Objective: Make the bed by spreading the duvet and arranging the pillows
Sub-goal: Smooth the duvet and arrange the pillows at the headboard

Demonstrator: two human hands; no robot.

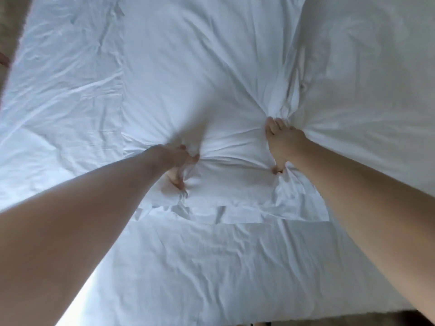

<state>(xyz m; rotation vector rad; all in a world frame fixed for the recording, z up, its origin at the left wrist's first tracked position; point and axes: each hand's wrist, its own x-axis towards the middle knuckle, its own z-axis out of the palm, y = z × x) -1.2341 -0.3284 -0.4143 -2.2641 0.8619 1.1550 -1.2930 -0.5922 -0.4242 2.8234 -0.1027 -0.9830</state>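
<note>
Left hand (179, 165): closed, fingers dug into a bunch of white cloth, creases running out from the grip. Blurred, so the exact finger hold cannot be told.

Right hand (282, 144): closed likewise, a gather of the same cloth pinched between fingers above and thumb below. Both arms reach forward and down from the near edge.

Item held: a plump white pillow (193, 90), lying on the bed ahead of the person, its near end taken at 2 points well apart. Judgement: the 2 grips on 1 end suit hauling or shaking the pillow into place, and the wide spacing would keep it square as it shifts. Its flat flap edge (211, 212) lies just nearer than the hands.

Second item: a further white bulk (364, 78) to the right, touching the first along a deep fold by the right hand. Whether it is a second pillow or bunched duvet cannot be told.

Duvet: not identified for certain. The flat, wrinkled white layer (211, 267) between the person and the pillow may be sheet or duvet; it lies spread but creased. A similar wrinkled stretch (66, 90) runs along the left.

Surface: the bed fills nearly the whole view, all white, soft, lit from the lower left.

Room: a strip of brownish floor (11, 15) at the far left and a dark strip at the bottom right edge. Nothing else of the room shows.

Progress, judged: pillow arranging in hand; smoothing not yet done.
</note>
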